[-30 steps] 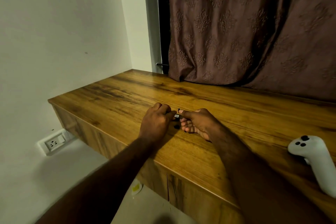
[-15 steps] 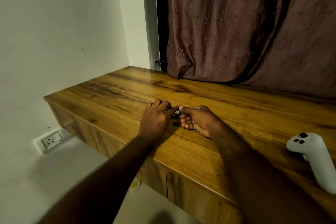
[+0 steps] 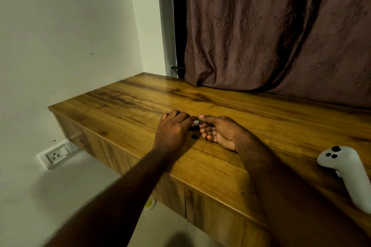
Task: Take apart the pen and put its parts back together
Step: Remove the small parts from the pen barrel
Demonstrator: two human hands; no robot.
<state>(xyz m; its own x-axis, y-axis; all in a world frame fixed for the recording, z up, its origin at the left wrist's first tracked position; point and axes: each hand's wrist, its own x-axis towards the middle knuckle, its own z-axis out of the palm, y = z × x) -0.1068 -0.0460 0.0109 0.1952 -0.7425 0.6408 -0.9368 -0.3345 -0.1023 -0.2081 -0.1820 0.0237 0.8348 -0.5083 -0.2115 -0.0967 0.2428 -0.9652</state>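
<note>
Looking down from the head view, two bare forearms reach out over a long wooden table (image 3: 251, 126) set against a white wall.

The left hand (image 3: 172, 132) lies back-up, its fingers curled forward and closed on one end of a small dark pen (image 3: 195, 123). The right hand (image 3: 220, 132) is turned palm-up and pinches the pen's other end between thumb and forefinger, with its other fingers loosely bent beneath. The pen sits between the two hands, just above the tabletop near the middle of the table. Most of it is hidden by fingers; only a short dark stretch with a small white label shows.

A tiny dark piece (image 3: 194, 137) lies on the wood just below the pen; what it is cannot be told.

A white game controller (image 3: 349, 174) rests on the table at the far right, well apart from the hands. A brown patterned curtain (image 3: 281, 26) hangs behind the table. A wall socket (image 3: 57, 155) sits low on the left wall.
</note>
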